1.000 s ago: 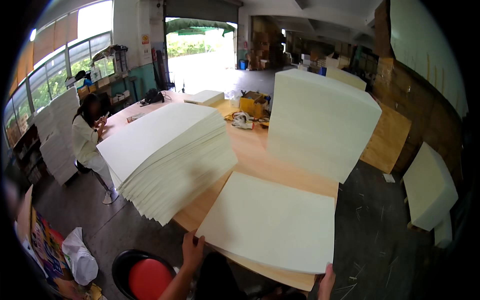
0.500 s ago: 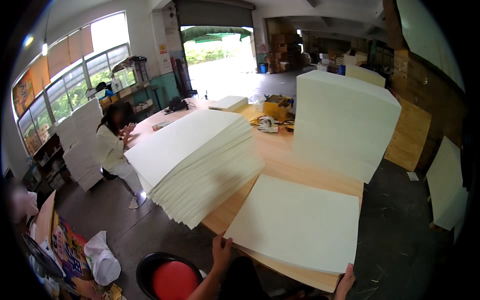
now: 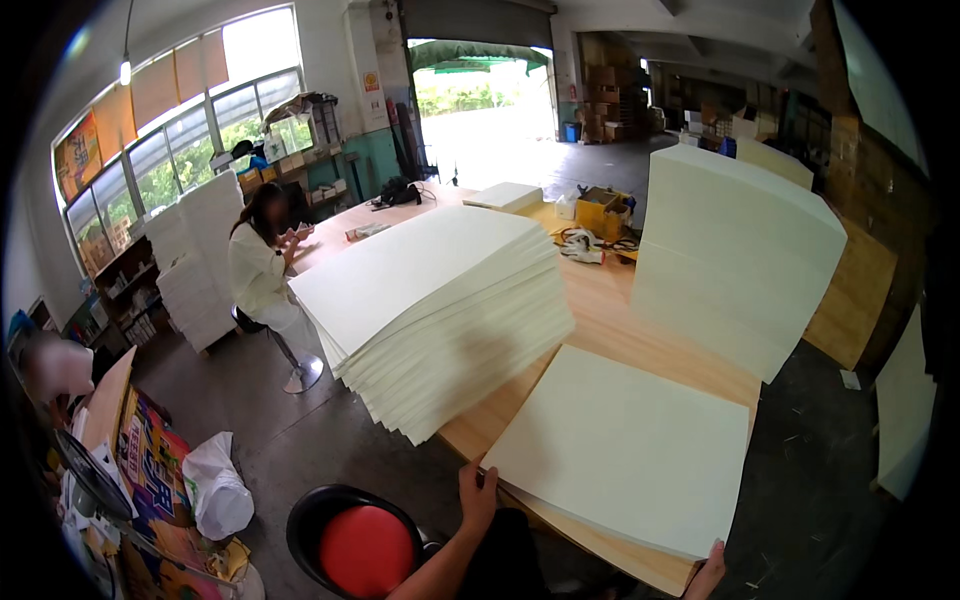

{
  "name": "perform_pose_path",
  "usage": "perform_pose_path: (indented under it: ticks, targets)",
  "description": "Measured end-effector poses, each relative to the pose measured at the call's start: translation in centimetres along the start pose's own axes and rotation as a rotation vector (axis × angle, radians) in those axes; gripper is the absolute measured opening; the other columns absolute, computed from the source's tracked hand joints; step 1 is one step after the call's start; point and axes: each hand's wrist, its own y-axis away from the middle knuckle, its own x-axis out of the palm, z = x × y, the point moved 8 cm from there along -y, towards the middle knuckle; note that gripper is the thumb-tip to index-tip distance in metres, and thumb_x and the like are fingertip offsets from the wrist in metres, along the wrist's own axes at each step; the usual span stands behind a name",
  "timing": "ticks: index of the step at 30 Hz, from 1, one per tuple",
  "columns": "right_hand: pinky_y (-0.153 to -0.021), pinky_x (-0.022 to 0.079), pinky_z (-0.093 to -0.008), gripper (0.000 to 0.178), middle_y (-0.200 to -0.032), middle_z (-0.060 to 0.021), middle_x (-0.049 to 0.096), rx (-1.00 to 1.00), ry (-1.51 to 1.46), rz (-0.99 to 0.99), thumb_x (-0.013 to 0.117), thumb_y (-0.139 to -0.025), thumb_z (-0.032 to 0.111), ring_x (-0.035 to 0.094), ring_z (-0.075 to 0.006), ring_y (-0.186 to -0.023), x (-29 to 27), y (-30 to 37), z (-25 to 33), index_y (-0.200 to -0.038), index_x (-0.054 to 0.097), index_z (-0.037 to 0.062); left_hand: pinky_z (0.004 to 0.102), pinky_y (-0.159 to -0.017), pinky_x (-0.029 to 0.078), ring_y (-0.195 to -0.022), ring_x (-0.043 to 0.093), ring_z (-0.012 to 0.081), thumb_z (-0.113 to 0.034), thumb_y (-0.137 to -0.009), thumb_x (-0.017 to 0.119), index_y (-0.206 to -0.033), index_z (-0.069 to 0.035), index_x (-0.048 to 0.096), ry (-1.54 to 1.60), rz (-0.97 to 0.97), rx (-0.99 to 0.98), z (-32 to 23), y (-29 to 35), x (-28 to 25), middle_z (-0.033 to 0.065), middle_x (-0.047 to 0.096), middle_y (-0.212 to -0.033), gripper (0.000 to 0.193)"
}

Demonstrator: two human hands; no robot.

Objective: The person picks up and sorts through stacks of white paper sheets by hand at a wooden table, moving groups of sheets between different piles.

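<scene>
While between two hands, one stack

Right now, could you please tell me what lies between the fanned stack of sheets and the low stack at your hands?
In the head view, only a strip of wooden tabletop shows between the fanned stack and the low stack.

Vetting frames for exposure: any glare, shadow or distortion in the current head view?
Head view: the open doorway is blown out nearly to white; head view: soft shadows fall on the side of the fanned stack and the left part of the low stack; head view: the tall stack looks bowed, and the picture's corners are black.
</scene>
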Motion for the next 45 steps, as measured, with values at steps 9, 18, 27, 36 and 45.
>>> perform_pose_path:
  ticks: [9,18,27,36,45]
  targets:
    - [-0.070,0.048,-0.0294,0.056,-0.106,-0.0048,0.062,0.019,0.122,-0.012,0.061,-0.098,0.045,0.058,-0.0167,-0.087,-0.7,-1.4,-1.5,-0.126,0.064,-0.0037,0.0299,-0.078,0.046,-0.088,0.053,0.0165,-0.014,-0.097,0.066,-0.133,-0.005,0.059,-0.090,0.005,0.099,-2.9,0.8,0.3,0.0093,0.052,-0.111,0.038]
    - [-0.099,0.048,-0.0441,0.063,-0.140,-0.0257,0.055,-0.744,0.801,0.008,0.063,-0.084,-0.012,0.059,-0.0379,-0.118,-0.7,-1.8,-1.4,-0.144,0.050,0.0003,0.0312,-0.081,0.046,-0.090,0.053,0.0196,-0.017,-0.099,0.064,-0.136,-0.004,0.055,-0.170,0.051,0.091,-3.9,0.9,0.5,0.0120,0.052,-0.112,0.041]
    - [-0.092,0.049,-0.0379,0.051,-0.133,-0.0161,0.057,-0.357,0.313,0.014,0.050,-0.103,0.032,0.055,-0.0254,-0.113,-0.6,-1.8,-0.9,-0.135,0.058,-0.0063,0.0326,-0.084,0.049,-0.093,0.058,0.0210,-0.019,-0.099,0.063,-0.137,-0.007,0.055,-0.190,0.051,0.119,-4.6,0.9,-0.2,0.0122,0.053,-0.112,0.041]
    - [-0.090,0.050,-0.0399,0.046,-0.124,-0.0226,0.064,-0.301,0.528,0.002,0.055,-0.099,0.019,0.062,-0.0319,-0.103,0.6,1.1,3.9,-0.139,0.054,-0.0048,0.0322,-0.083,0.050,-0.095,0.060,0.0210,-0.021,-0.098,0.066,-0.134,-0.006,0.058,-0.195,0.056,0.085,-3.9,1.1,0.1,0.0118,0.057,-0.114,0.040]
    - [-0.076,0.050,-0.0360,0.058,-0.102,-0.0129,0.069,-0.208,0.108,-0.103,0.052,-0.105,0.044,0.061,-0.0183,-0.090,-1.2,-5.3,-3.5,-0.111,0.065,-0.0126,0.0345,-0.073,0.050,-0.085,0.062,0.0197,-0.011,-0.092,0.070,-0.117,-0.009,0.068,-0.146,0.036,0.254,-13.3,-0.2,2.5,0.0080,0.065,-0.102,0.025]
